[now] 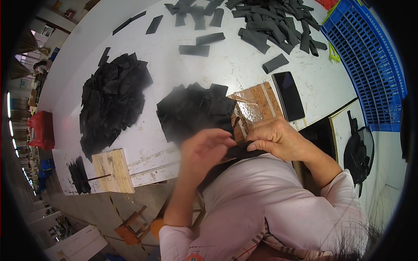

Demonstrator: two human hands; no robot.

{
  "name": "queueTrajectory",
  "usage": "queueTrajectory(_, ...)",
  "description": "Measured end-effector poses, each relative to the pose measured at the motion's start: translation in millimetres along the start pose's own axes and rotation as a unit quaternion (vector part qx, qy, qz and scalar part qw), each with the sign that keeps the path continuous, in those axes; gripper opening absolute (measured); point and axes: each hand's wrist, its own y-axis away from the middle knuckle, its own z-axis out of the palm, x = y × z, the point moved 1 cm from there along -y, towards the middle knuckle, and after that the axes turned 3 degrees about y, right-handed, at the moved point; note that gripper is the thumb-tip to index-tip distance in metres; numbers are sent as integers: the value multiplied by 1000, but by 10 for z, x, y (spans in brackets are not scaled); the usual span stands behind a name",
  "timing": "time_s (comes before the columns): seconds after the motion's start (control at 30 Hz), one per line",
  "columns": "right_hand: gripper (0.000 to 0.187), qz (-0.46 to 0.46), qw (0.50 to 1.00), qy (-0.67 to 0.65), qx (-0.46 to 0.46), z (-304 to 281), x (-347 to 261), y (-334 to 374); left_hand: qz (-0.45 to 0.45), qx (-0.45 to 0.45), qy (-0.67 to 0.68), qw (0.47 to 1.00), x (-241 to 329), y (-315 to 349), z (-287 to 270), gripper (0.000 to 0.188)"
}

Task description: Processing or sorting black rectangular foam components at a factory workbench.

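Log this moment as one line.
left hand: blurred, grip unclear | right hand: pinching black piece | ahead: middle black pile, phone

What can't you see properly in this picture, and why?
Head view:
Thin black fabric-like piece: partly covered by the right hand.
Left hand: blurred; can't tell whether it holds anything.
Heaped flat black pieces: partly hidden behind left hand.
Blue plastic lattice crate: cut off by top edge.

Gry flr (87, 209) — wd stool (126, 234) — strip lts (8, 105) L.

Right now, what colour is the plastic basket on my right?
The basket is blue all over its slotted side; the head view shows it best.
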Motion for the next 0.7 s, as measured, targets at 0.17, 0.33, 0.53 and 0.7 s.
queueTrajectory(0.17, 15, -21, 991, 54, -123, -54, 30, -103, 1, -80, -279, 957, 195, -75, 18, 12)
queueTrajectory(0.33, 13, -44, 989, 74, -122, 9, 125, -103, 21, -55, -218, 974, 18, -66, -11, 6)
queueTrajectory(0.53, 19, -114, 938, 246, 216, 161, -63, 30, -104, 129, 110, 980, -296, 11, -1, 10)
queueTrajectory(0.7, 20, -38, 987, 26, 154, 288, -34, 115, 49, 156, -74, 984, -244, 58, 374, 7)
